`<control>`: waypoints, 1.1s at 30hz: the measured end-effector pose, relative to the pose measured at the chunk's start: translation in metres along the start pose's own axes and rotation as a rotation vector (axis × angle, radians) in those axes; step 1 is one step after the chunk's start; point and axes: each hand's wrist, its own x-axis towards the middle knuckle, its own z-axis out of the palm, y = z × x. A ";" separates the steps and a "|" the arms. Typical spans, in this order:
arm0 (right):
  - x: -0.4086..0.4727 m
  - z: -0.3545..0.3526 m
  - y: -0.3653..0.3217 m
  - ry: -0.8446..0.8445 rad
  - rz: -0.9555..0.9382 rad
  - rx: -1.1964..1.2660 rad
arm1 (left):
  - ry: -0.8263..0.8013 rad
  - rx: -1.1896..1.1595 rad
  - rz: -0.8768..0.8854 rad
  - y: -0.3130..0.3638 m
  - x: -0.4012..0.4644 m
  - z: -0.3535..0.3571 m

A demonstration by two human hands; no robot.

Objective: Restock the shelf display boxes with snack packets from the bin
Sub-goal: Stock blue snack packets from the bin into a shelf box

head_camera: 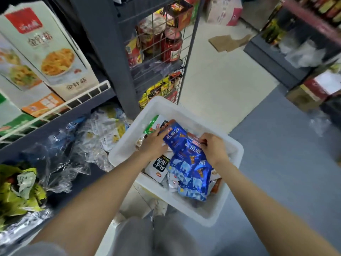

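Fingers of your left hand curl round the upper edge of a blue snack packet over the middle of the white bin; further right, your right hand pinches the top of a second blue packet towards the bin's right wall. More packets lie loose beneath them. You are at the gathering step, I judge: nothing has reached the display boxes on the shelf at the far left. Next, lift both packets clear of the rim and carry them left without snagging the loose wrappers by the bin's left edge
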 end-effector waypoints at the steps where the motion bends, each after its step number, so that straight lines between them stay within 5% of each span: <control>1: 0.000 -0.003 0.001 0.018 0.006 0.056 | 0.060 -0.058 -0.005 0.000 0.003 0.002; 10: 0.005 -0.024 -0.003 0.091 0.110 0.511 | 0.361 -0.049 -0.164 0.010 0.017 -0.001; 19: -0.001 -0.033 -0.017 0.089 0.095 0.619 | 0.571 -0.408 -0.051 0.007 -0.046 -0.053; 24: -0.002 -0.036 -0.055 0.082 -0.009 0.569 | 0.731 -0.289 0.037 0.002 -0.104 -0.105; 33: -0.003 -0.044 -0.175 0.051 -0.446 0.413 | 0.960 -0.247 -0.052 -0.051 -0.213 -0.175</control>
